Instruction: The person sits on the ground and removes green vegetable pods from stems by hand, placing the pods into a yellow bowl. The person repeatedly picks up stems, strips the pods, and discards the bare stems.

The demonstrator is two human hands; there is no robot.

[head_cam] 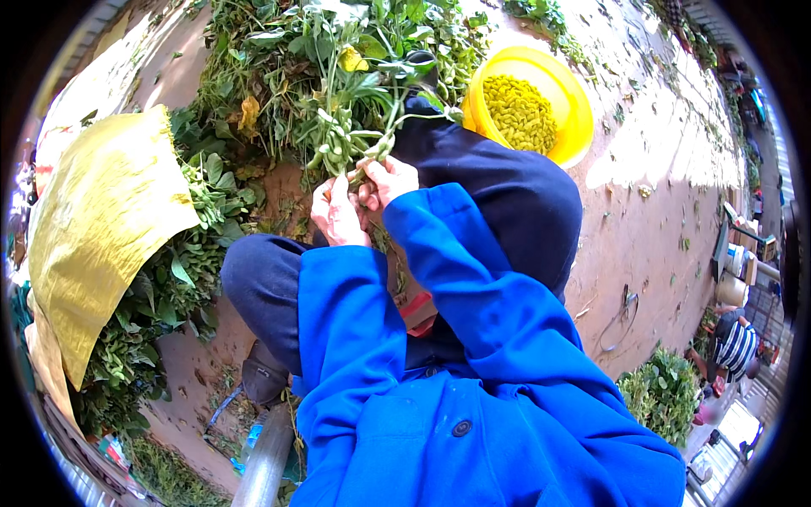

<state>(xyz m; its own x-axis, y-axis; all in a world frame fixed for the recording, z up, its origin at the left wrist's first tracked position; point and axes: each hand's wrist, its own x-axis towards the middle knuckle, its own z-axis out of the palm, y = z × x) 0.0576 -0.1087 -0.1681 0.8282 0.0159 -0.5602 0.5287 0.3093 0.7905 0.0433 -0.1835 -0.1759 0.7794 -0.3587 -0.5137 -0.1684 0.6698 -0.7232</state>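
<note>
Both my hands meet over the gap between my knees, at the near end of a green soybean plant (336, 136) with clusters of plump pods. My left hand (340, 214) pinches the plant just below the pods. Close beside it on the right, my right hand (391, 184) has its fingers curled around the same plant's end. The fingers partly hide what lies between them. Leafy stems reach away from my hands onto a large heap of soybean plants (266, 95). Right of the heap, a yellow bucket (573, 120) holds many loose pods (519, 111).
A yellow woven sack (108, 215) covers part of another plant pile (171, 279) on the left. Beside my seat is a metal tube (263, 456). A strap (624, 323) and leaf scraps lie on the floor at right. Another person in stripes (735, 348) is near more plants (662, 393).
</note>
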